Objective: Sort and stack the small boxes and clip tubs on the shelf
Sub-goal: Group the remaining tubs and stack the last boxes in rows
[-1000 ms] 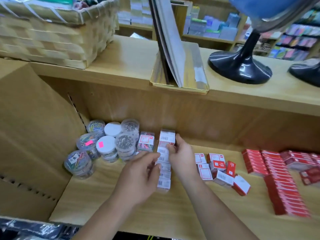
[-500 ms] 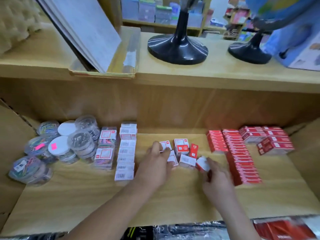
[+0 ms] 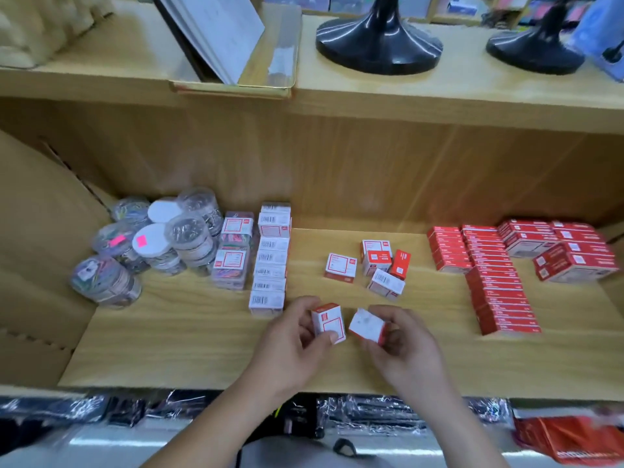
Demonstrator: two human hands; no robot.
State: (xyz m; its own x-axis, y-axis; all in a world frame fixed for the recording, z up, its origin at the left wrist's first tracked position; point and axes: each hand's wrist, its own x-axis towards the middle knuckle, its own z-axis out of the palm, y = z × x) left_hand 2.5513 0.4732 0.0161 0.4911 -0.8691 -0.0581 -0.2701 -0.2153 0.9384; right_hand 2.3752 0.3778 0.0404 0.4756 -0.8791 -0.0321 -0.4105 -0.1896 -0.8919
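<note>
Landmark: white row, barcode-labelled boxes lying in a line from the back wall toward the front edge of the shelf.

Left hand: gripping the left box, red and white, with thumb and fingers curling round it. It is holding the box just right of the row's front end.

Right hand: pinching the right box between thumb and fingers. Box is tilting, plain white face up, a red edge showing. It is sitting just right of the left box, close but apart.

Loose boxes: four lying jumbled, right of the row and behind the hands. A lone box is lying flat between that cluster and the row.

Clip packs: standing stacked against the row's left side, coloured clips showing through.

Tubs: clustering further left of the row, some stacked, pink stickers showing on two.

Red packs: lying in rows and stacks well right of the white row, beyond the loose boxes.
</note>
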